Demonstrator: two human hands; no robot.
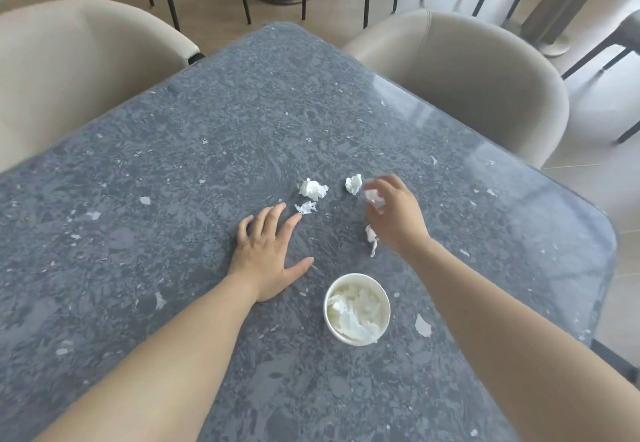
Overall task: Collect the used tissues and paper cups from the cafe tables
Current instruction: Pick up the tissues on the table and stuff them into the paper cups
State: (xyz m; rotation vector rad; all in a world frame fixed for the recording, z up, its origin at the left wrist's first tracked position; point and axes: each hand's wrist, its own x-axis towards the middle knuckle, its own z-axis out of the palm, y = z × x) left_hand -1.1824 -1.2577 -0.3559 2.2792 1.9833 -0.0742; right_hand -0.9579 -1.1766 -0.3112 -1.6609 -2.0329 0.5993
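Your right hand (394, 214) pinches a crumpled tissue (372, 195); your left hand (268, 251) lies flat, fingers spread, on the dark speckled stone table (173, 164) between beige armchairs (467, 78).

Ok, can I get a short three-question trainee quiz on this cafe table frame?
1. True or false: the paper cup holds crumpled tissue.
2. What does the right hand pinch? A) a tissue scrap B) the cup's rim C) nothing
3. Fill in: the left hand rests ___ on the stone table, fingers spread.
Key: 1 true; 2 A; 3 flat.
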